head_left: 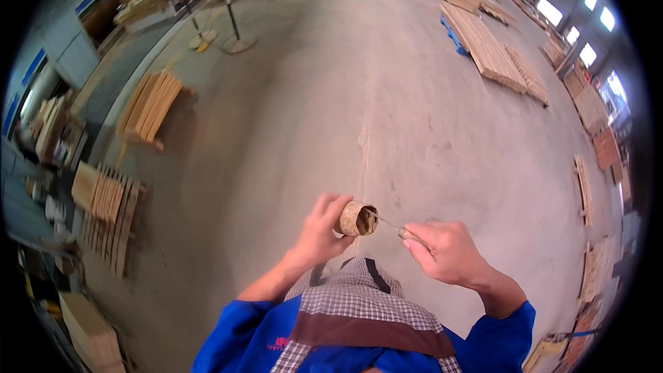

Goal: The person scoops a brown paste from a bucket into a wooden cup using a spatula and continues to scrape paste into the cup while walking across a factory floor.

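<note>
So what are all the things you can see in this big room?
Roll: one, tan, in the left hand.
Strand: one, thin, pale, from roll to right hand.
Plank stacks: several, light wood, on the floor along left and right sides.
Stand: one, dark pole on round base, upper left.
Floor: grey concrete, middle.
Apron: one, checked, lower middle.
Sleeves: two, blue.
Left hand: grips roll.
Right hand: pinches strand.

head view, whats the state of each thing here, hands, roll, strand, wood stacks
left hand: closed around the roll
roll: held up, lying sideways, open end toward the right hand
strand: pulled out of the roll's open end, taut
right hand: fingertips pinched on the strand's end
wood stacks: piled flat on the concrete floor
</note>
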Demonstrator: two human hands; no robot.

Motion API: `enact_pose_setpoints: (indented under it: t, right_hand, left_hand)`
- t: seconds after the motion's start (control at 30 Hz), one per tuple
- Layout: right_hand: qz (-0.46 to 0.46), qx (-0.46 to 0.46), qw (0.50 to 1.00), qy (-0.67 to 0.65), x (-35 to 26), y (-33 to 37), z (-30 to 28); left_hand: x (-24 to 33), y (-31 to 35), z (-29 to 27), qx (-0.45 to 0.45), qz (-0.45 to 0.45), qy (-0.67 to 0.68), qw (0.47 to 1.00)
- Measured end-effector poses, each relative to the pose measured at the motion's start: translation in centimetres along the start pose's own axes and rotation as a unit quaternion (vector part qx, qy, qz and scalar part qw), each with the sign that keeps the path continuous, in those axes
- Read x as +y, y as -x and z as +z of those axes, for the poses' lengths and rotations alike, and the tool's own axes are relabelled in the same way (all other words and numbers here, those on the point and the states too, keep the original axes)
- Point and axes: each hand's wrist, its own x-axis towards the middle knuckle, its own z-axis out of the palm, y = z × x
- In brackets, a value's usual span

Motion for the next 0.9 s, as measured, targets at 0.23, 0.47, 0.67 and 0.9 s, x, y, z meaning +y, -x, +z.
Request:
enact_pose_setpoints:
  t: [0.23,0.47,0.67,0.9]
  right_hand:
    - [-0.061,-0.009,0.994,0.092,14.9,-18.7,-2.2]
    - [-0.226,-0.024,0.961,0.16,27.8,-42.9,-6.3]
    - [-0.3,0.009,0.946,0.123,37.7,-63.8,-4.5]
    - [-0.19,-0.008,0.976,0.105,48.3,-85.5,-8.4]
  left_hand:
    - [-12.8,-20.3,1.2,-0.028,-0.077,-0.001,0.997]
    - [-22.7,-39.2,-2.8,0.007,-0.164,0.014,0.986]
    - [-34.4,-53.3,-6.0,0.02,-0.304,0.297,0.905]
    - [-47.9,-79.6,-9.0,-0.048,-0.222,0.214,0.95]
